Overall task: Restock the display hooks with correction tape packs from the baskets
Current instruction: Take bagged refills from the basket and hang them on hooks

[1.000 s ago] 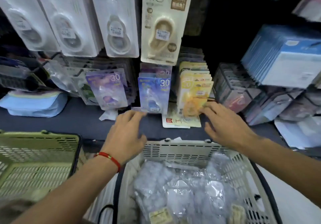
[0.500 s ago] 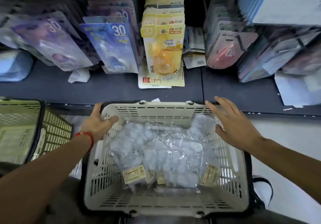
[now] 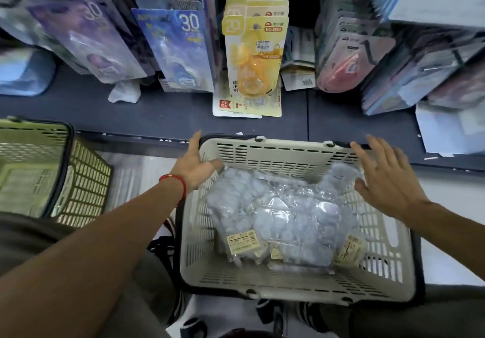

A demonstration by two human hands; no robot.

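1. Left hand (image 3: pixel 195 169): at the far-left corner of the white basket (image 3: pixel 388 264), thumb outside the rim, fingers inside. It grips the rim lightly and holds no pack. A second ago it was up at the hanging packs; half a second ago it was already on this corner.
2. Right hand (image 3: pixel 385 180): fingers straight and spread, hovering over the far-right rim. Whether it touches the rim cannot be told. It holds nothing. A second ago it was at the yellow packs (image 3: pixel 253 49) on the display.
3. Bagged packs (image 3: pixel 283 217): a heap of clear bags of pale tape units, with paper labels towards the near side, lying in the bottom of the white basket. Untouched by either hand.
4. Display: purple packs (image 3: pixel 86 41), blue packs (image 3: pixel 178 49) and yellow packs hang in rows above the dark shelf (image 3: pixel 131 112). Loose cards (image 3: pixel 246 106) lie flat on the shelf under the yellow row.
5. Green basket (image 3: pixel 34 164): to the left, contents not discernible.
6. Change noted: both hands have dropped from the hooks to the basket, and the view has tilted down with them.
7. Judgement: one hanging round seems done. The hands appear set to steady or shift the basket, or to pick the next bag. Restocking is under way, with stock remaining.
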